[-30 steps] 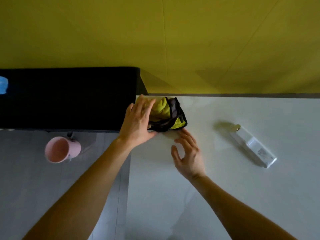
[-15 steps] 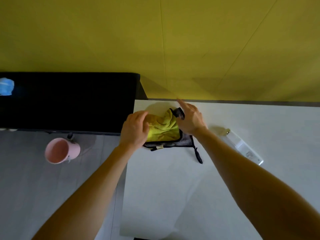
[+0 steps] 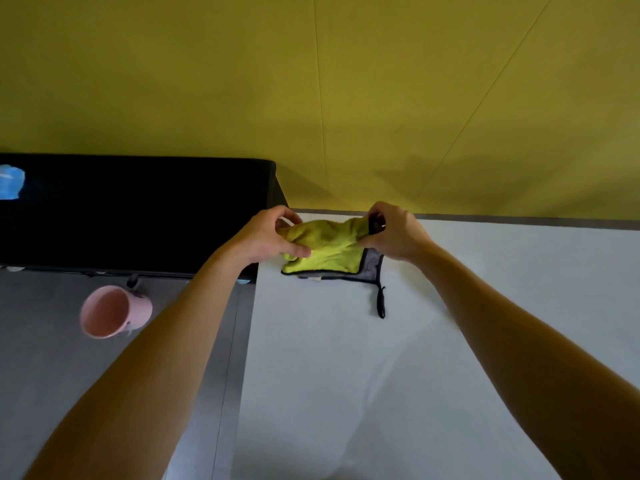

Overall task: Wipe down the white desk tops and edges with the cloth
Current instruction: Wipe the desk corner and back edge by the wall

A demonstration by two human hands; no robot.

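Observation:
A yellow cloth (image 3: 325, 249) with a grey underside and black trim lies at the far left corner of the white desk (image 3: 398, 375), partly lifted. My left hand (image 3: 266, 237) pinches its left end, and my right hand (image 3: 394, 233) pinches its right top corner at the black trim. Between both hands the cloth is stretched a little above the desk. Its lower edge and a black hanging loop (image 3: 381, 301) rest on the surface.
A black cabinet or box (image 3: 138, 213) stands left of the desk with a blue object (image 3: 10, 181) on it. A pink mug (image 3: 110, 311) lies on the grey floor below. The yellow wall (image 3: 346, 98) runs behind the desk.
My right hand came up from the desk to the cloth's right corner. Both hands have pulled the bunched cloth open and lifted it. The view shifted, so the white remote is out of sight.

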